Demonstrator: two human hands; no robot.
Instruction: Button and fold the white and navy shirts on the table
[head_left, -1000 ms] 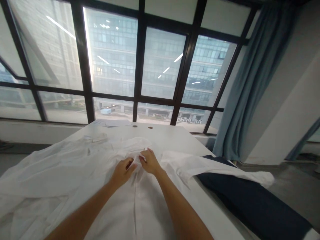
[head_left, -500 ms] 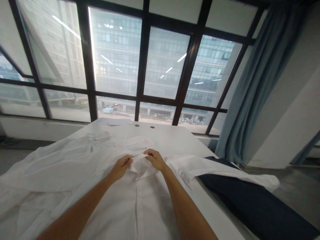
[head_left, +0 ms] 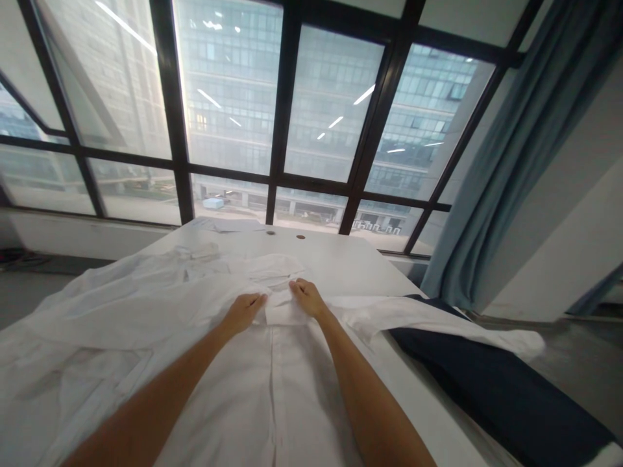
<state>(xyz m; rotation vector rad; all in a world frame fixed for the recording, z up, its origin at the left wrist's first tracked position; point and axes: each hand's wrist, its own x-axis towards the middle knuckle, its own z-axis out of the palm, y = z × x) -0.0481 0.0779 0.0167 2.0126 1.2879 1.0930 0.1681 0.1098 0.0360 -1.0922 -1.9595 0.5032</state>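
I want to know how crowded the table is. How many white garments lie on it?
2 that I can tell: a white shirt under both hands, and another white garment spread on its left. More may lie hidden among the folds.

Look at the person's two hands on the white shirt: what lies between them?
In the head view, a small bunched fold of the white shirt near its collar lies between the left hand and the right hand; both hands rest on the cloth.

White table [head_left: 350,263], dark navy cloth [head_left: 487,383] at its right edge, blue curtain [head_left: 516,149], black-framed window [head_left: 287,110], papers [head_left: 228,224] at the far end
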